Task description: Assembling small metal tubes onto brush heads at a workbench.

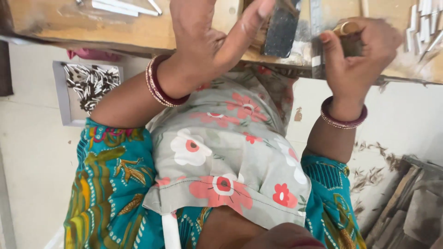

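Danger is seen mostly around the dark metal block point(281, 27), which stands on the wooden worktop point(138, 32) between the two hands. The left hand point(207, 37) is released, with the fingers spread, and its thumb is laid against the side of the block; whether the block is really pressed or only touched cannot be told. The right hand point(357, 50) is clenched around a dark handle with a brass ring point(346, 28), and a thin metal strip point(316, 37) stands just beside its fingertips, touching the edge of the worktop. What the tool is cannot be seen fully.

If the tool is moved toward the block, the left thumb could be hit or cut, because it lies so close. The strip could slip off the edge, since it is not clearly held. Small white pieces point(422, 25) beyond the right hand lie near the edge and could be pushed down. A tray of similar pieces point(90, 83) rests on the floor below the left forearm.
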